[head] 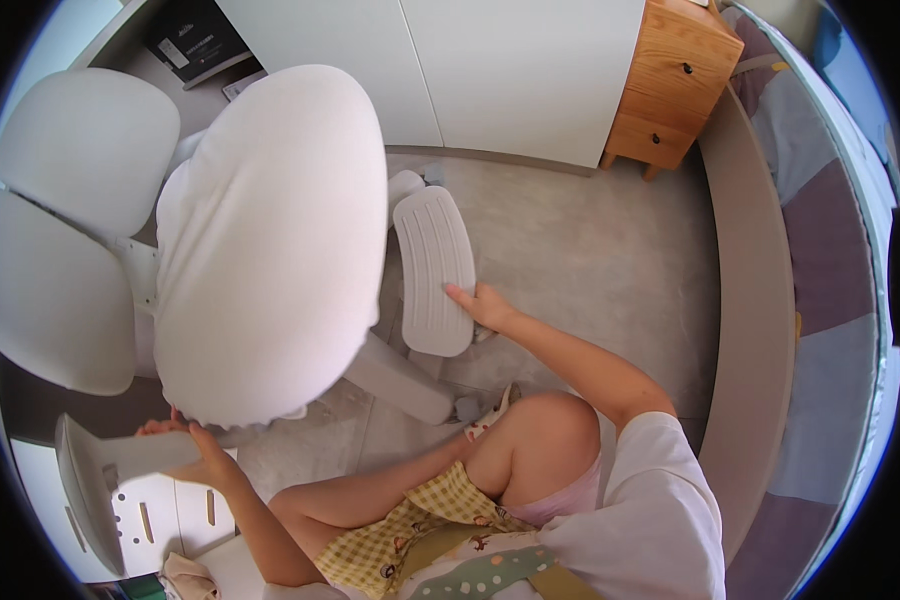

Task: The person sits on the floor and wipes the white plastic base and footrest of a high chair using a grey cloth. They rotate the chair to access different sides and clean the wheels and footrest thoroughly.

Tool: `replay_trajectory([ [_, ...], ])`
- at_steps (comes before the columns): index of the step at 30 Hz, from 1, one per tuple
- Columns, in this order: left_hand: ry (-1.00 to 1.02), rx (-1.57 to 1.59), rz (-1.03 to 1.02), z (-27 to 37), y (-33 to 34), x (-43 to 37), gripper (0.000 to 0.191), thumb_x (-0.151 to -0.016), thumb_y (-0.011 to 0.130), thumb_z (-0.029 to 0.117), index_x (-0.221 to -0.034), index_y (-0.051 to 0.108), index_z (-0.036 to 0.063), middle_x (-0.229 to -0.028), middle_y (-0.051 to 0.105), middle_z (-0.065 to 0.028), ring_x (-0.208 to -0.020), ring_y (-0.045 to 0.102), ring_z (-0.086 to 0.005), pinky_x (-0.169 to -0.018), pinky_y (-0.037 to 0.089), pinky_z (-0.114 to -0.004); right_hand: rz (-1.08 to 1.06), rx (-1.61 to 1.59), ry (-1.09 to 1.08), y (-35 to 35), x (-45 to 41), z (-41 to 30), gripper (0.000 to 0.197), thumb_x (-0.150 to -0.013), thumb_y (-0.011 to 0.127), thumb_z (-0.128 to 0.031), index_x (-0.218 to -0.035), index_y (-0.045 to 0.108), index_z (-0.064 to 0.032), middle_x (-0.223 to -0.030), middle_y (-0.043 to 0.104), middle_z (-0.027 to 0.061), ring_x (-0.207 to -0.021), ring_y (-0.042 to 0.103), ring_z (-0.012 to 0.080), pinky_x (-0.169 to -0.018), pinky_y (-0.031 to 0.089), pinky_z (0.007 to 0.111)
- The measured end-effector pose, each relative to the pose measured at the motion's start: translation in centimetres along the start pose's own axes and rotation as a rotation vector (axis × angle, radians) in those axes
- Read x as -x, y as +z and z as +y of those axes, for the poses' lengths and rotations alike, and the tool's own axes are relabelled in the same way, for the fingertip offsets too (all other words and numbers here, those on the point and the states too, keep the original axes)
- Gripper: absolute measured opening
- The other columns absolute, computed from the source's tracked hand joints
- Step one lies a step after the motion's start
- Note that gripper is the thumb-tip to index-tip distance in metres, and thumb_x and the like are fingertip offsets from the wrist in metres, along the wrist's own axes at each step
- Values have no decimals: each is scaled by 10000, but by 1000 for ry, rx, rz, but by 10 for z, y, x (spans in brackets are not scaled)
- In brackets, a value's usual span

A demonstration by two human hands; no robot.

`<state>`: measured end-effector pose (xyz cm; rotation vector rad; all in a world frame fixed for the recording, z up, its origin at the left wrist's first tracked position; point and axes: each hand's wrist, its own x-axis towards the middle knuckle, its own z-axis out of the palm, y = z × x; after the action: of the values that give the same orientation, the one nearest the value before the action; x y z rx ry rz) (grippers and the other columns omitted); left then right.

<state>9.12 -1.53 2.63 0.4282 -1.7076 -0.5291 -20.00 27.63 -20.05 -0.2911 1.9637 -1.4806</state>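
A desk chair fills the left half of the view, its seat [277,240] in a white fabric cover with a gathered edge. Two rounded backrest pads [86,154] stand at the far left. A grey ribbed footrest [436,262] juts out beside the seat. My right hand [489,306] grips its outer edge, thumb on top, the other fingers hidden beneath. Close to the seat's lower edge, my left hand [206,461] is wrapped around the grey armrest support [146,454], with some fingertips showing behind it. The armrest [86,495] extends to the left of that hand.
A chair leg with a caster [405,382] reaches toward my bent legs. White cabinet doors [510,75] and a wooden drawer unit [671,82] line the far side. On the right is a bed frame [750,315] with patchwork bedding. A black box [199,45] sits on a shelf.
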Motion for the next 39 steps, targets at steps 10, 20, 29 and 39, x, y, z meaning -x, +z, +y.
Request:
replay_trajectory([
  [10, -40, 121, -16, -65, -20, -18, 616, -738, 609, 1, -1273, 304, -24, -1127, 482, -148, -957, 532, -231, -965, 437, -441, 62, -48, 121, 53, 9, 5, 899, -800, 580, -630, -1189, 477, 174, -1105, 591, 289, -1007, 614, 334, -817, 501, 386],
  [20, -54, 106, -61, -9, -22, -9, 567, -686, 558, -39, -1199, 321, -5, -1014, 440, -99, -778, 459, -168, -777, 429, -330, 3, -209, 182, 36, 47, 2, 920, -755, 653, -621, -1233, 465, 143, -1191, 566, 252, -1070, 583, 328, -855, 491, 381],
  [29, -5, 88, -35, -32, -30, -10, 461, -696, 503, -39, -1141, 390, -1, -905, 434, -67, -747, 444, -141, -714, 410, -262, -123, 678, 44, -69, -24, 3, 561, -650, 779, -321, -1105, 622, -33, -1071, 629, 221, -944, 622, 337, -757, 508, 402],
  [39, -110, -206, 46, -43, -39, 0, 259, -761, 565, 61, -971, 413, 50, -836, 412, -33, -720, 421, -128, -648, 411, -256, 377, 1184, -633, -71, -220, 8, 418, -867, 484, -137, -1281, 505, -82, -1406, 430, 118, -1229, 481, 288, -968, 454, 351],
])
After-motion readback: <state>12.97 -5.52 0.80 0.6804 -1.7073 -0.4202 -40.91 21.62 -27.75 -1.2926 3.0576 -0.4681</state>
